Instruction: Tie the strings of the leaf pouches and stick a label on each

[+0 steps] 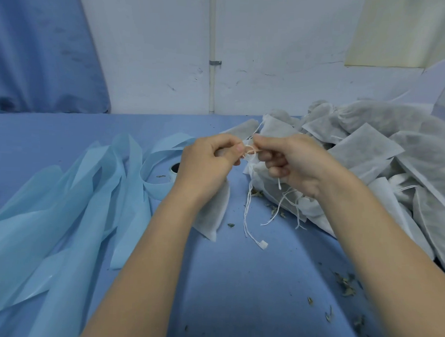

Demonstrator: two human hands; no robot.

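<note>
Above the bench (213, 269), the string (249, 150) is pinched by the left hand (206, 160) and right hand (287, 158), so a knot can be formed; the pouch (212, 213) hangs beneath.

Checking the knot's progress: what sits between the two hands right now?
In the head view, a small loop of white string spans the short gap between the left hand and the right hand; both pinch it.
</note>
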